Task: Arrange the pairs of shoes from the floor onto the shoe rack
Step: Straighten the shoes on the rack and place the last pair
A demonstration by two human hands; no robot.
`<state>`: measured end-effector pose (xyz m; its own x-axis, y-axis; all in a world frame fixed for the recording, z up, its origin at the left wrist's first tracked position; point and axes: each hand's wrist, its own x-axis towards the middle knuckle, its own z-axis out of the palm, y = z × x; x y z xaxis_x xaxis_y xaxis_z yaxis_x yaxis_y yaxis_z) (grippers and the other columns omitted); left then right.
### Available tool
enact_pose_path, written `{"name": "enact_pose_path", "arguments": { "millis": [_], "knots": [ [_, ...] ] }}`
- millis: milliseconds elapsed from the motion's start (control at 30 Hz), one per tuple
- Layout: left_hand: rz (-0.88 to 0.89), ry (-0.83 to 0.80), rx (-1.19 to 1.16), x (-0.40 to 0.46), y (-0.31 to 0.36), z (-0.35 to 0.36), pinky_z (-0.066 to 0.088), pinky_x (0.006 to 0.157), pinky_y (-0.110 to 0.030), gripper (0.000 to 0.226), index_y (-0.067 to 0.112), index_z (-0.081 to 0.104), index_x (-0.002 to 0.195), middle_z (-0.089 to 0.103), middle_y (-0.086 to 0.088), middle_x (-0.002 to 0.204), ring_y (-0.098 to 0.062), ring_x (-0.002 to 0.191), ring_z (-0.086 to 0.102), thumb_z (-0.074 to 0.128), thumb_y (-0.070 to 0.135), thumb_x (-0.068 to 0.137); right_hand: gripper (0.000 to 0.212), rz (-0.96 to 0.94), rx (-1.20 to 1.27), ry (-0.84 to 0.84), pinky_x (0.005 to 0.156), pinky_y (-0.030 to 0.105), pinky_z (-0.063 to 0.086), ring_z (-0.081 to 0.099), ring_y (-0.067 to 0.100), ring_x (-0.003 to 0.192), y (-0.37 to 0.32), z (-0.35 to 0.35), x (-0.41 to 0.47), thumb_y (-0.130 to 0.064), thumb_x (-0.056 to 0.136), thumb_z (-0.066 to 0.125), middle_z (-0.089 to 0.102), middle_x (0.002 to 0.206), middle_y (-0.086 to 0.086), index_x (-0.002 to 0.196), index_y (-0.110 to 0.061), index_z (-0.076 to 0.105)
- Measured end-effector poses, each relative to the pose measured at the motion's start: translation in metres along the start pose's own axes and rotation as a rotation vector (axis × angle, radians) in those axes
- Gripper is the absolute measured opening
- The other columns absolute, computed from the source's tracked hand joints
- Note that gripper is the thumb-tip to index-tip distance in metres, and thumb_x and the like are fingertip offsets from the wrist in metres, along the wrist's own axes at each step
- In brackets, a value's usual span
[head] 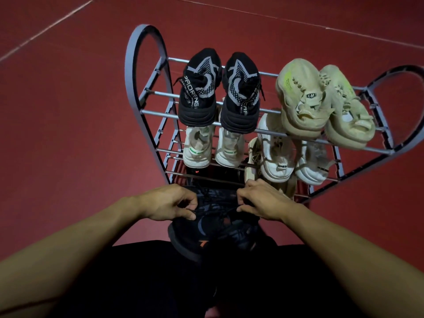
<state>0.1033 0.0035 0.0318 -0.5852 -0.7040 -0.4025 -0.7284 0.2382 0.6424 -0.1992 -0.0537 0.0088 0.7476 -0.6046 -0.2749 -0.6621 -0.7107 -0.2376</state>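
Observation:
A grey metal shoe rack (142,65) stands against the red wall. Its top shelf bears a black pair (218,92) on the left and a beige pair (321,104) on the right. The shelf below carries a white pair with green labels (211,148) and a white pair with black labels (291,161). Lower down in front of the rack is a dark sneaker with orange marks (213,232). My left hand (167,203) pinches its black laces on the left. My right hand (263,200) pinches the laces on the right.
The red floor (68,134) runs on the left and right of the rack. A dark shoe with an orange mark (206,173) and a beige shoe (251,166) lie on a lower shelf, partly hidden. My dark clothing fills the bottom of the view.

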Motion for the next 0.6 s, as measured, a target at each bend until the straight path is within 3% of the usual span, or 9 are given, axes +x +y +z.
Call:
{"name": "enact_pose_path", "arguments": {
  "millis": [100, 200, 333, 467, 600],
  "knots": [
    [-0.022, 0.003, -0.015, -0.002, -0.006, 0.000, 0.045, 0.065, -0.034, 0.023, 0.028, 0.053, 0.080, 0.061, -0.001, 0.080, -0.018, 0.072, 0.054, 0.069, 0.040, 0.090, 0.022, 0.065, 0.094, 0.017, 0.081, 0.026, 0.035, 0.049, 0.016, 0.096, -0.001, 0.006, -0.001, -0.050, 0.091, 0.055, 0.050, 0.089, -0.005, 0.094, -0.029, 0.051],
    [-0.009, 0.012, -0.049, -0.003, -0.008, 0.001, 0.043, 0.064, -0.031, 0.023, 0.028, 0.053, 0.078, 0.061, -0.002, 0.079, -0.017, 0.070, 0.053, 0.069, 0.038, 0.091, 0.025, 0.115, 0.193, -0.014, 0.087, 0.027, 0.042, 0.045, 0.012, 0.098, 0.001, 0.008, -0.003, -0.059, 0.086, 0.057, 0.048, 0.096, -0.008, 0.097, -0.039, 0.049],
    [-0.005, 0.041, -0.138, -0.003, -0.007, 0.000, 0.043, 0.064, -0.029, 0.023, 0.030, 0.053, 0.077, 0.060, -0.001, 0.077, -0.006, 0.066, 0.048, 0.070, 0.037, 0.090, 0.047, 0.086, 0.190, -0.033, 0.088, 0.026, 0.035, 0.035, 0.008, 0.105, -0.002, 0.007, -0.003, -0.069, 0.076, 0.063, 0.055, 0.105, -0.015, 0.108, -0.037, 0.053],
    [0.003, 0.039, -0.171, -0.002, -0.003, -0.001, 0.043, 0.066, -0.030, 0.021, 0.027, 0.055, 0.079, 0.060, -0.003, 0.079, -0.006, 0.068, 0.048, 0.070, 0.036, 0.091, 0.062, 0.105, 0.086, 0.018, 0.087, 0.029, 0.032, 0.031, 0.011, 0.101, 0.003, 0.009, -0.001, -0.072, 0.075, 0.060, 0.054, 0.111, -0.013, 0.120, -0.030, 0.055],
    [-0.010, 0.020, -0.179, -0.001, -0.005, 0.001, 0.040, 0.064, -0.026, 0.022, 0.027, 0.054, 0.078, 0.057, 0.001, 0.074, -0.005, 0.065, 0.047, 0.071, 0.034, 0.090, 0.041, 0.050, 0.104, 0.043, 0.081, 0.030, 0.033, 0.036, 0.010, 0.096, 0.007, 0.013, 0.000, -0.064, 0.079, 0.063, 0.060, 0.096, -0.014, 0.098, -0.028, 0.066]
  ]
}}
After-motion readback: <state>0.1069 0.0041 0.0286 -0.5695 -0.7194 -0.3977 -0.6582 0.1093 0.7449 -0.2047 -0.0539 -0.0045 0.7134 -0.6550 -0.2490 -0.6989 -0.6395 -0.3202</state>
